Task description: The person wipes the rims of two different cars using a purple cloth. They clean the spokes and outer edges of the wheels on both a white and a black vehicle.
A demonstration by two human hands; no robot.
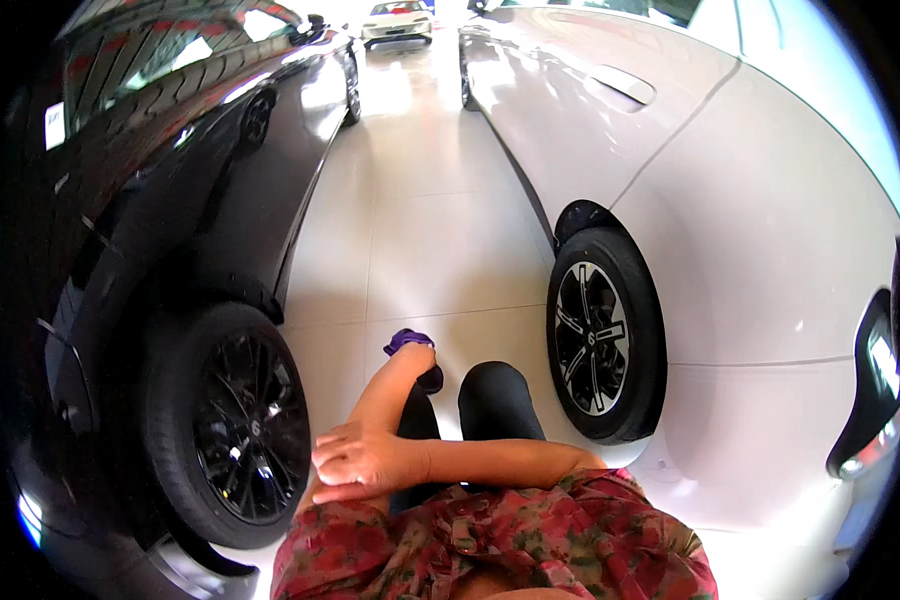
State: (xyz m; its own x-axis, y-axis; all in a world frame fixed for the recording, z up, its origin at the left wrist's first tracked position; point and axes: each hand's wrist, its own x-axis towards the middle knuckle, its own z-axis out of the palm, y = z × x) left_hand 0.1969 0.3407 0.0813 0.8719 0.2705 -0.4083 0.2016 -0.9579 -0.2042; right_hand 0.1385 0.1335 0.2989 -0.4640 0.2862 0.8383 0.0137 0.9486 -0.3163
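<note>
We record a pale car [770,290] and, to its left, a black car [170,220]. Also left of the pale car: a left forearm [375,400], clasped by the right hand [355,462]; the left hand [423,356] grips a purple cloth [403,339].

1. Bright light; the far floor [405,130] glares almost white.
2. Reflections streak the glossy black car [185,200].
3. Fisheye distortion bows straight edges; the corners fall to black.
4. The distant white car [398,27] looks soft.

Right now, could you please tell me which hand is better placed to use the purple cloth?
Probably the left hand: it holds the purple cloth, while the right hand lies across the left forearm.
</note>
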